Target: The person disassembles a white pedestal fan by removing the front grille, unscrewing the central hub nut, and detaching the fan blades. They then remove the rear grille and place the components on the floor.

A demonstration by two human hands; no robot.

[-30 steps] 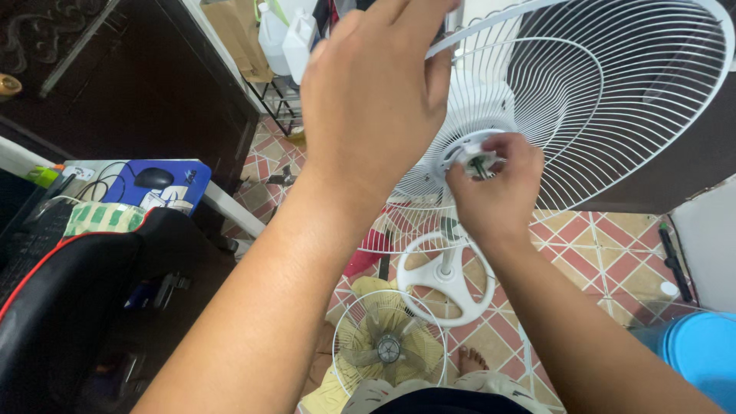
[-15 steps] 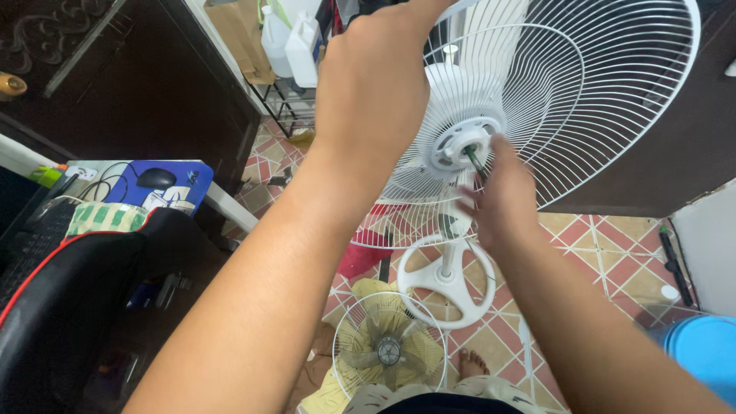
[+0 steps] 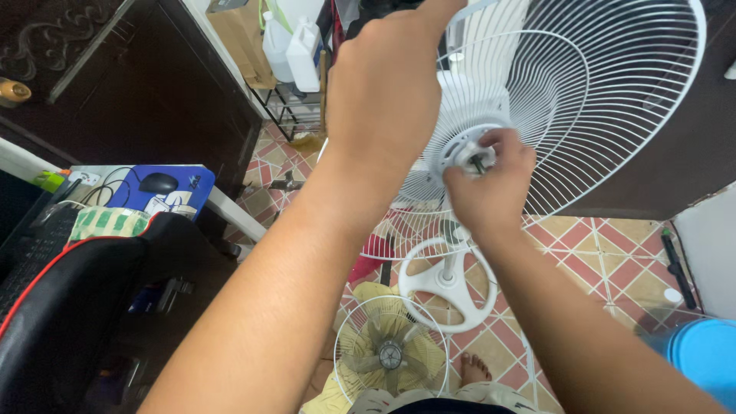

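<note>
My right hand (image 3: 491, 188) is returning to pinch the hub nut (image 3: 469, 153), centre frame | my left hand (image 3: 391, 84) is still gripping the rear guard (image 3: 613, 100), top | fastening is continuing.

Open reach into the concave side of the white wire guard (image 3: 613, 100), right of the hub (image 3: 469, 149); wires too close-set for a hand to pass through; hub itself taken up by the right hand (image 3: 491, 188), fingers closed around the centre piece; upper rim blocked by the left hand (image 3: 387, 92) gripping it, forearm crossing the whole middle of the view. Below, bare tiled floor (image 3: 613, 253) right of the round fan base (image 3: 447, 282); second guard with blade (image 3: 391, 354) lying flat near a bare foot (image 3: 474, 368). Left side crowded by black chair (image 3: 69, 307), desk (image 3: 222, 203) and dark cabinet (image 3: 153, 84); blue tub (image 3: 701, 353) at lower right.
</note>
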